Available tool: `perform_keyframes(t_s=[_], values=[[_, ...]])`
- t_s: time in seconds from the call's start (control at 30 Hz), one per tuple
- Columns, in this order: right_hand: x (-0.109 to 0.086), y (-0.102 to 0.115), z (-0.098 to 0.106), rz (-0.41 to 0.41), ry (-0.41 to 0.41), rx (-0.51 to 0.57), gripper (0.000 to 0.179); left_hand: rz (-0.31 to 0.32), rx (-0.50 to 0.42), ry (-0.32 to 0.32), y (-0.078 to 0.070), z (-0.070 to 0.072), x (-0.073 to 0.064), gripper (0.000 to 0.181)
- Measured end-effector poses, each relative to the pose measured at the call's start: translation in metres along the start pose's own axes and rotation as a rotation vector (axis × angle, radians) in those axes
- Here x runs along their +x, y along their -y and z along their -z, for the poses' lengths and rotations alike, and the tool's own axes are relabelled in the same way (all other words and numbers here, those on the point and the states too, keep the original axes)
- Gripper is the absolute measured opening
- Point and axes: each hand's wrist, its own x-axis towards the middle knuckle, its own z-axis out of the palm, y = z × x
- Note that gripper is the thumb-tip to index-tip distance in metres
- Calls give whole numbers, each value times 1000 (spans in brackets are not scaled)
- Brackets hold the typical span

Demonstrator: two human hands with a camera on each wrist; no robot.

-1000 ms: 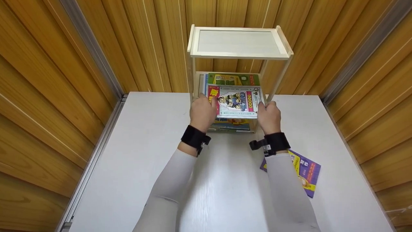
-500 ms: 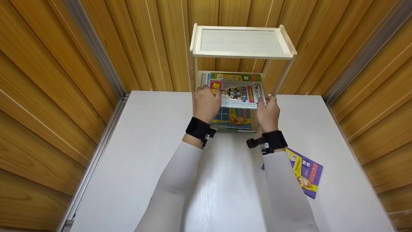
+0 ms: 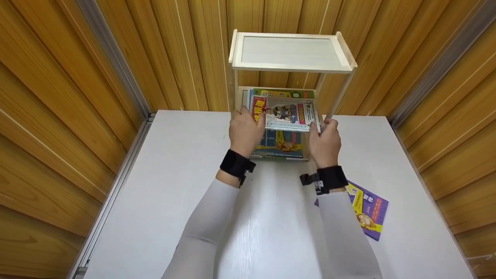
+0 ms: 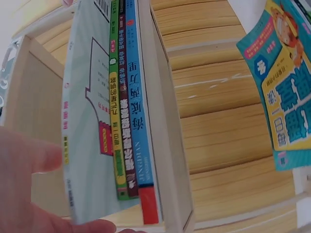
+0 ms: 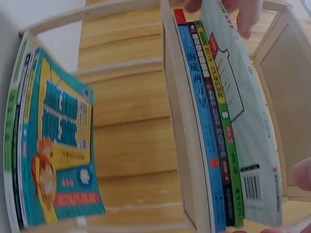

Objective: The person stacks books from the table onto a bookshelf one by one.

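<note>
Both hands hold a comic-style book (image 3: 285, 112), its cover showing cartoon figures and a red strip, at the middle shelf. My left hand (image 3: 247, 130) grips its left edge with the thumb on top. My right hand (image 3: 325, 143) pinches the opposite edge near the front corner. Beneath it lies a stack with a green book (image 3: 286, 93) showing at the back. From the left wrist, the pale underside of the held book (image 4: 87, 107) slants away from the stack, whose blue book (image 4: 141, 121) rests against the shelf board (image 4: 170, 131). Fingers under the book are partly hidden.
A light wooden rack (image 3: 290, 66) stands at the table's back, against wood-panelled walls. Its bottom shelf bears several books, topped by a blue-and-yellow book (image 3: 286, 143). A purple book (image 3: 374, 215) lies on the white table (image 3: 174, 174), partly under the right forearm.
The held book has moved back over the middle shelf, uncovering more of the bottom books. Over the last half second both hands shift only slightly, keeping their grip.
</note>
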Motion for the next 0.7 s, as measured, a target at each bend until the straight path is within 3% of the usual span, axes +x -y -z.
perform_keyframes(t_s=[0.17, 0.3, 0.37, 0.5, 0.6, 0.7], values=[[-14, -6, 7, 117, -173, -127, 50, -34, 112, -102, 7, 7, -30, 62], [-26, -4, 6, 260, -247, -110, 38, -63, 127, -158, 12, 6, -56, 58], [-33, -4, 3, 329, -228, -95, 30, -97, 136, -164, 12, 3, -67, 55], [-42, -6, -6, 408, -114, -101, 17, -216, 150, -153, 9, -6, -80, 44], [-42, -8, -11, 431, -44, -121, 13, -269, 156, -137, 5, -10, -81, 41], [-39, -6, -14, 443, -14, -137, 13, -276, 167, -123, 2, -11, -75, 42]])
